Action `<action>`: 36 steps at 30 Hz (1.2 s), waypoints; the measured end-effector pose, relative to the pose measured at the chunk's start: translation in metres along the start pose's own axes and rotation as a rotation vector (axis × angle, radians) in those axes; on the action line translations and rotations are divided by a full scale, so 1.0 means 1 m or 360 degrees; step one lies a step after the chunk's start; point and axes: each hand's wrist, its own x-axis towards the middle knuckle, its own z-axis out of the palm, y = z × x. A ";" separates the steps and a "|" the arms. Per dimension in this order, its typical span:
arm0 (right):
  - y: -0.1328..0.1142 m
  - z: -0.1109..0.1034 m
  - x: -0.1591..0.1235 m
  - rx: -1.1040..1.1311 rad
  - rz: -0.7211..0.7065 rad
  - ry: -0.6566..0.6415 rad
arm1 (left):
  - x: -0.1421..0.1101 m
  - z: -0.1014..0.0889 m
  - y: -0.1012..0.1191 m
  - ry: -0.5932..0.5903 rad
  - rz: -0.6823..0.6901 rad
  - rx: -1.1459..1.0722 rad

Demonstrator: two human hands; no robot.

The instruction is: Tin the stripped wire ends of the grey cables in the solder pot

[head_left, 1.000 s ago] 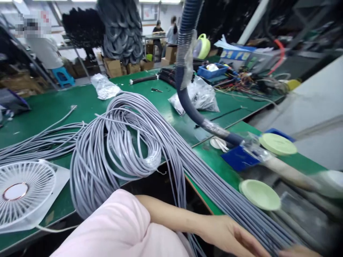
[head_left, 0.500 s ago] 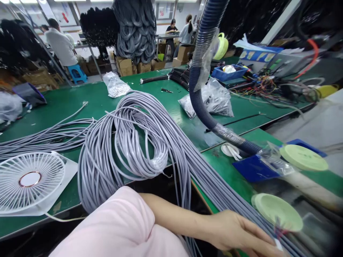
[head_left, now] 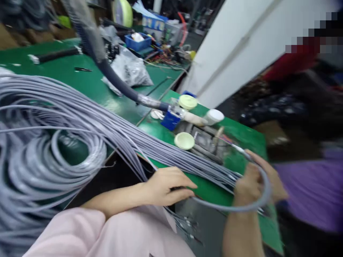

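Observation:
My left hand (head_left: pixel 170 186) is closed, with thumb and fingertips pinching a grey cable (head_left: pixel 227 207). From there the cable bends in a loop to the right and up to my right hand (head_left: pixel 249 182). My right hand is closed around the cable near its end, where thin coloured wires (head_left: pixel 226 139) stick out over the soldering area; motion blurs this spot. Beside my hands a long bundle of grey cables (head_left: pixel 160 148) runs across the green bench. A large coil of grey cable (head_left: pixel 66 178) lies to the left.
A ribbed hose (head_left: pixel 115 78) bends down to a blue box-shaped piece (head_left: pixel 170 119). Pale green round lids (head_left: pixel 184 141) and a white cup (head_left: pixel 214 116) stand close by. A plastic bag (head_left: pixel 131 67) and blue tray (head_left: pixel 138 42) lie farther back. At right sits someone in purple clothing (head_left: pixel 313 189).
The view has turned right. My left hand now pinches a grey cable, and my right hand has come into view holding its end.

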 end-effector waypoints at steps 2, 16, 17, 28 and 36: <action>0.004 0.003 0.007 -0.0065 -0.0182 -0.0028 | -0.001 -0.005 -0.001 -0.0103 0.0228 0.0045; 0.008 0.050 0.013 0.0167 -0.0462 -0.0537 | -0.018 0.044 -0.067 -0.0406 0.0545 0.0810; 0.009 0.051 0.013 0.0182 -0.0464 -0.0540 | -0.019 0.046 -0.077 -0.0302 0.0534 0.0926; 0.014 0.063 0.008 0.0062 -0.0457 -0.0658 | -0.018 0.056 -0.094 -0.0259 0.0387 0.1298; 0.013 0.067 0.009 -0.0074 -0.0536 -0.0755 | -0.018 0.055 -0.095 -0.0289 0.0404 0.1329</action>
